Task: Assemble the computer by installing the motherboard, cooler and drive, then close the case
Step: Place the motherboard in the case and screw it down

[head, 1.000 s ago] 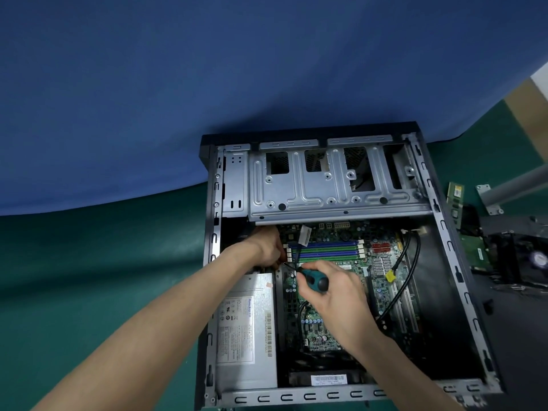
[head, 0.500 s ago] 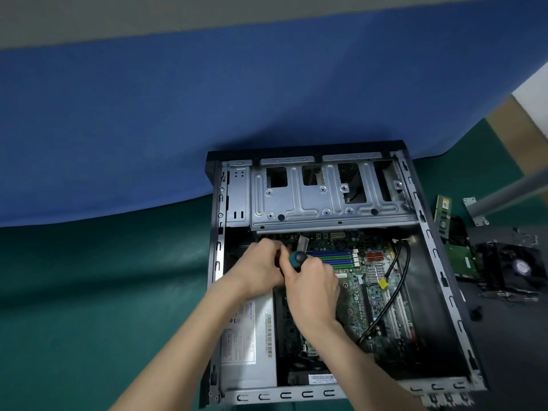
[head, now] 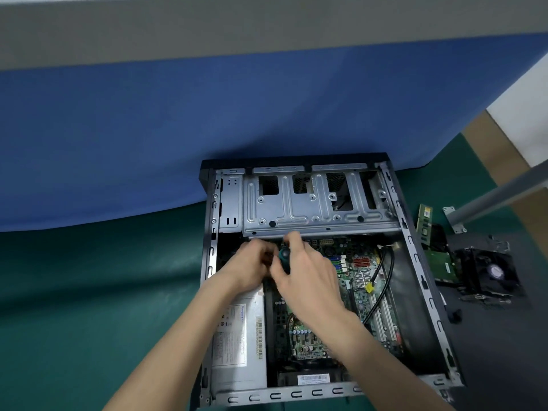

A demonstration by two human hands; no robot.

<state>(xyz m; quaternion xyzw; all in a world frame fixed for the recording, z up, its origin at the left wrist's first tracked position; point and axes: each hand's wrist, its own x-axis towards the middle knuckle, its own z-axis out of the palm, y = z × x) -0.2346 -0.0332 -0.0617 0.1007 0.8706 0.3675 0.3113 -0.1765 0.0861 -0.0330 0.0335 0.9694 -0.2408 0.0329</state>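
My right hand (head: 308, 274) held the green screwdriver (head: 285, 256) by its top. My left hand (head: 250, 264) curled just beside it; I could not tell what it held. Under both hands, the motherboard (head: 360, 272) lay inside the open case (head: 413, 253), the grey power box (head: 237, 336) by my left wrist.

The open black case (head: 415, 256) lies flat with the green motherboard (head: 358, 280) seated inside, a teal-handled screwdriver (head: 285, 255) upright at the board's far left, and the black cooler (head: 489, 271) and drive (head: 441, 264) outside, just right of it.
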